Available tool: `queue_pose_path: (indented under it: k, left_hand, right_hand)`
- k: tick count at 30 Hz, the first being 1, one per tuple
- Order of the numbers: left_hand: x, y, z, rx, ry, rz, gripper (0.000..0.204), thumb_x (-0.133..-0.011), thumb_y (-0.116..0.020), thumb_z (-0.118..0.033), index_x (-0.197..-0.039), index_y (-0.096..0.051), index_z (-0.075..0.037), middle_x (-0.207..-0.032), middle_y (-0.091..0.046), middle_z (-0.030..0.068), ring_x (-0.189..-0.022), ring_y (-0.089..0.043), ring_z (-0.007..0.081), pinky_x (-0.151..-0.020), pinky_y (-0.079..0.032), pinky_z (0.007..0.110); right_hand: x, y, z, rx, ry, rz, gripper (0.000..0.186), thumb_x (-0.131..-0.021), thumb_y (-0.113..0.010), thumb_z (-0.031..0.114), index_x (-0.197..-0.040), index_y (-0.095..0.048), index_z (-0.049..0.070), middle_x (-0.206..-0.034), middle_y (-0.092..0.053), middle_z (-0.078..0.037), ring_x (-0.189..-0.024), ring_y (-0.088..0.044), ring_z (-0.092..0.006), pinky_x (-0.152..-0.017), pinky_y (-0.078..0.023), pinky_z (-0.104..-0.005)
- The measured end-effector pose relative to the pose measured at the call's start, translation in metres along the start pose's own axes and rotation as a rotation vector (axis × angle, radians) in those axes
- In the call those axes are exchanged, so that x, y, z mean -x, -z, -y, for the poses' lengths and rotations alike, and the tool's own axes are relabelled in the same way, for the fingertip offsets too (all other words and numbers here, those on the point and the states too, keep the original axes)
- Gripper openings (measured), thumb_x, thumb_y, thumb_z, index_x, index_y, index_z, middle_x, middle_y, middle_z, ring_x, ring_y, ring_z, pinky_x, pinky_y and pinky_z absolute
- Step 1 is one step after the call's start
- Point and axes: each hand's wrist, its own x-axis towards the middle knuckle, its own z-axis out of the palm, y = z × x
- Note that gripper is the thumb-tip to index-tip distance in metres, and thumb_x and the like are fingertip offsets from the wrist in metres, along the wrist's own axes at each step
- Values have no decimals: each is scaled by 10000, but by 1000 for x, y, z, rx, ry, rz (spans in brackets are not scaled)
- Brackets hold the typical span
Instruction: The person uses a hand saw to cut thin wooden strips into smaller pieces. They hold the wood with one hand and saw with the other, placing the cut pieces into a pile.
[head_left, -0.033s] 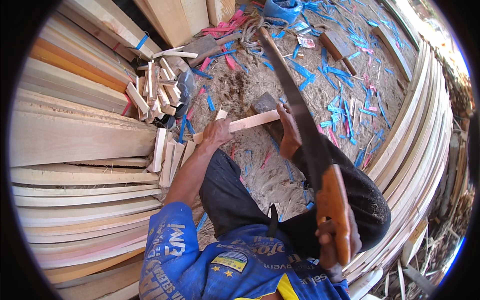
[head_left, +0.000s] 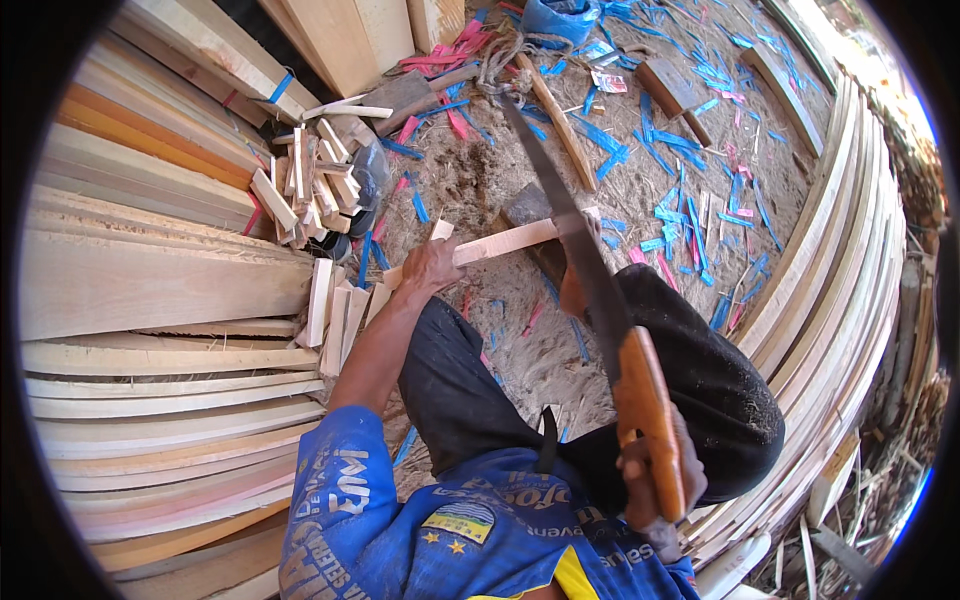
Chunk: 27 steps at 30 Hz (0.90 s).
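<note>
Nothing has shifted since the earlier frame: both hands and the saw sit exactly as they did. At the far left of the frame, long pale planks (head_left: 150, 280) lie stacked in layers, too many to count. Right of them, in the upper left, a loose heap of short offcut blocks (head_left: 310, 190) sits beside the stack, with about five more short pieces (head_left: 335, 310) leaning below it. Near the centre, the left hand (head_left: 430, 268) presses down on one pale wooden strip (head_left: 505, 241), fingers curled closed over its near end; the strip runs up and right onto a dark wooden block (head_left: 525, 207) on the sawdust floor (head_left: 520, 350). One long handsaw (head_left: 570, 230) crosses the strip just right of that hand, its blade slanting from the upper centre to the lower right. The right hand (head_left: 655, 480) wraps tightly around the saw's orange-brown wooden handle (head_left: 650, 415). Blue and pink strapping scraps (head_left: 690, 180) litter the upper right, uncountable, and curved boards (head_left: 850, 280) line the right rim.
</note>
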Motion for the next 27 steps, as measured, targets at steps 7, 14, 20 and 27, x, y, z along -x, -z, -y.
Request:
queue_pose_path:
  k: [7,14,20,27]
  left_hand:
    - [-1,-20,22,-57,-65,-6,617,-731,-720,-620,-980,-640,-61,-879,-702,186,-835,-691,388,-728,-550,497]
    - [2,-5,12,-37,-14,72,597,-743,-754,-584,-979,-674,-41,-893,-700,198,-878,-685,386,-749,-535,493]
    - [1,-3,9,14,-18,62,583,-749,-759,-565,-963,-672,-30,-899,-696,205,-885,-682,389,-758,-531,488]
    - [10,-23,3,28,-22,38,610,-756,-727,-613,-939,-651,-37,-901,-689,196,-868,-681,388,-746,-530,494]
  right_hand:
    - [8,-61,-54,-18,-22,176,576,-795,-666,17,-1340,-510,-80,-995,-697,-215,-801,-728,-221,-725,-544,-281]
    - [16,-71,-72,-21,7,243,607,-797,-661,19,-1371,-485,-69,-999,-699,-215,-811,-729,-214,-737,-550,-294]
    - [22,-77,-79,-46,-40,265,628,-772,-671,45,-1368,-498,-51,-979,-704,-187,-827,-723,-224,-753,-544,-298]
    - [28,-65,-67,14,-24,346,640,-780,-656,2,-1387,-465,-65,-964,-696,-203,-813,-728,-304,-727,-565,-317]
